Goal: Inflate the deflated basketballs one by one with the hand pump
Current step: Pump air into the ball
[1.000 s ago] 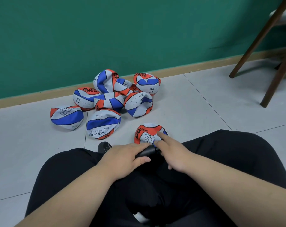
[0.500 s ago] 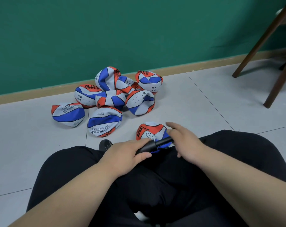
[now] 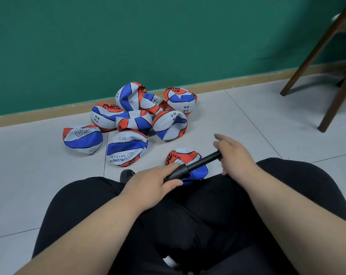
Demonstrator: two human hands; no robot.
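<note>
A black hand pump (image 3: 194, 165) lies slanted above my lap, its rod drawn out to the upper right. My left hand (image 3: 152, 183) grips the pump's barrel. My right hand (image 3: 233, 155) grips the handle end of the rod, with the index finger stretched out. A deflated red, white and blue basketball (image 3: 180, 157) sits on the floor just beyond my knees, partly hidden behind the pump and my left hand. Several more deflated basketballs (image 3: 136, 120) lie heaped near the wall.
I sit on a grey tiled floor (image 3: 247, 120) in black trousers (image 3: 188, 225). A green wall with a wooden skirting board (image 3: 237, 80) runs behind the heap. Dark wooden chair legs (image 3: 334, 104) stand at the right. A small black object (image 3: 127, 174) shows by my left knee.
My right hand has pulled the pump handle out to the upper right, away from my left hand, so the rod is now exposed. The left hand has kept its hold on the barrel.
</note>
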